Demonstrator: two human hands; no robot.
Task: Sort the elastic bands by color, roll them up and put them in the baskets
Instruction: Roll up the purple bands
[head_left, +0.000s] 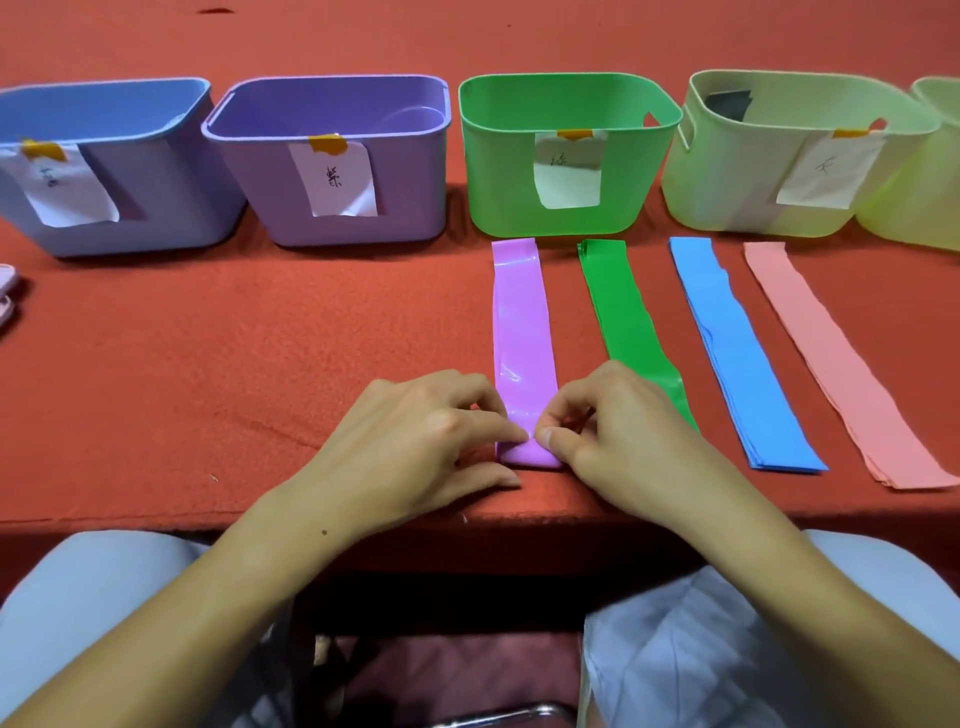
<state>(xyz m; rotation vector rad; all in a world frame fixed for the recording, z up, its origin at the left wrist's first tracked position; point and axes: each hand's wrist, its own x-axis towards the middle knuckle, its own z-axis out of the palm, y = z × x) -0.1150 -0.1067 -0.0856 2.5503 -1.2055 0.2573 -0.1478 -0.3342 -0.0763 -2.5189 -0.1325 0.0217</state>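
Note:
A purple band lies flat on the red table, running away from me, its near end curled over into a small roll. My left hand and my right hand both pinch that rolled end at the table's front edge. To the right lie a green band, a stack of blue bands and a stack of pink bands. Behind them stand a blue basket, a purple basket, a green basket and a pale green basket, each with a paper label.
A further pale yellow-green basket is cut off at the right edge. Something dark lies inside the pale green basket. Small pink objects sit at the far left edge. The table's front edge is just below my hands.

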